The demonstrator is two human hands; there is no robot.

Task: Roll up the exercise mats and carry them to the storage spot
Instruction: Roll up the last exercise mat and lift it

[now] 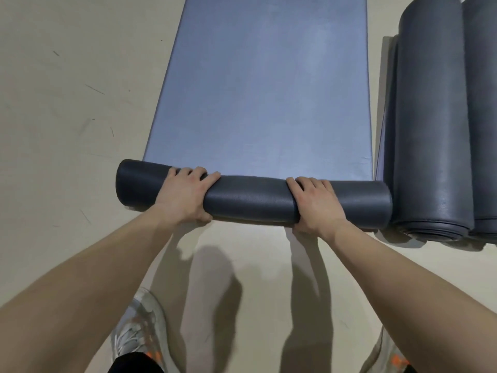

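left hand: left hand (185,195) palm down on the rolled end (252,200) of the grey-blue foam exercise mat (263,90); fingers curled over the top of the roll, thumb tucked under its near side.
right hand: right hand (314,205) in the same clasp further along the roll, fingers wrapped over the top, thumb below.
spacing: hands well apart, each set in from its end of the roll.
roll: dark grey outer face, tight, lying on the floor; long axis runs left to right across the view.
flat stretch: rest of the mat lies unrolled, running straight away from the person, long axis square to the roll.
neighbours: two rolled dark grey mats (433,130) just beside the roll's right end, side by side, long axes pointing away from the person.
floor: beige smooth floor (67,103), scuffed.
feet: pale sneakers with orange marks (139,329) near the bottom edge.
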